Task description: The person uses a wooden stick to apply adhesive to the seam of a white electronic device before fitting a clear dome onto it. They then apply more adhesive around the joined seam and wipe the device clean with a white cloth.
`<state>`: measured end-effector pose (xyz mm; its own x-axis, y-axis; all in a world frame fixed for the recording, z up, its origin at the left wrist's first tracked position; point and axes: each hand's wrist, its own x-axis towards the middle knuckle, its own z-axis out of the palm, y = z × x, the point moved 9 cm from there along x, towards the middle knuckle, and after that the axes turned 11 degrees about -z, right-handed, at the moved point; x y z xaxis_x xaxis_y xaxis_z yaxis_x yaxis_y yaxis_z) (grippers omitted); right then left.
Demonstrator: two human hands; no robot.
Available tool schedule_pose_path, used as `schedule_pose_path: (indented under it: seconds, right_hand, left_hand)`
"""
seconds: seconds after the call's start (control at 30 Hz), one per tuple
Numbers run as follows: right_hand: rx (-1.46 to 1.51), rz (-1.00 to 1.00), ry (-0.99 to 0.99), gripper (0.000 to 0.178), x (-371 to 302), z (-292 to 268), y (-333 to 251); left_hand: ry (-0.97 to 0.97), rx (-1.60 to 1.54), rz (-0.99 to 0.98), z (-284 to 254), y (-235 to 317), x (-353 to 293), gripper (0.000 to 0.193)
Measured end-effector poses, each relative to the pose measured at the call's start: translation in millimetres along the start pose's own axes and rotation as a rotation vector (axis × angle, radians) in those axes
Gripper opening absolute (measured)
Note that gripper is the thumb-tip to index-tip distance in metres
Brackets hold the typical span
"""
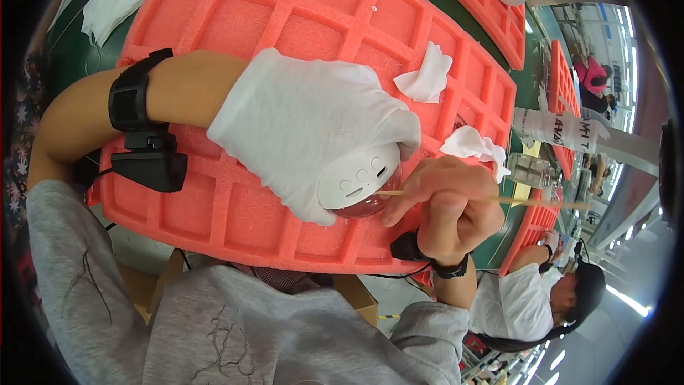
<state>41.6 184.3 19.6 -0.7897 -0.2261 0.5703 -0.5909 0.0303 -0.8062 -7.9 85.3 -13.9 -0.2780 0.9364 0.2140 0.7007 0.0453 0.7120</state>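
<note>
My left hand, in a white cloth glove, is closed around a small round white device. The device is tilted, its white face with slots and ring marks toward me, and a clear dome shows along its lower edge. My bare right hand pinches a thin wooden stick. The stick's near tip meets the device at the border between the white face and the dome; whether it presses in I cannot tell. Both hands are above the coral foam tray.
Crumpled white wipes lie on the tray's right part, with more wipes nearer my right hand. A white cloth sits at far left. Right of the tray stand a glass jar and a taped metal post. A person works at right.
</note>
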Motion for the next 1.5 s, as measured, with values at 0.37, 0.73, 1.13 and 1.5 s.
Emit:
schedule_pose_path:
  seconds: [0.37,0.73,1.13,1.5]
  right_hand:
    - [-0.23,-0.233,-0.347,0.028,14,30,-12]
    - [-0.038,-0.148,-0.147,0.008,2,7,-5]
    - [-0.116,-0.225,-0.327,0.009,16,23,-12]
    - [0.038,-0.056,-0.053,0.014,4,3,2]
  left_hand:
    - [-0.073,0.057,-0.027,2,3,6,0.058]
    - [-0.011,-0.037,-0.009,-1,-1,2,0.053]
    - [-0.056,-0.026,-0.054,2,-1,9,0.046]
    - [-0.113,-0.037,-0.09,2,-4,6,0.057]
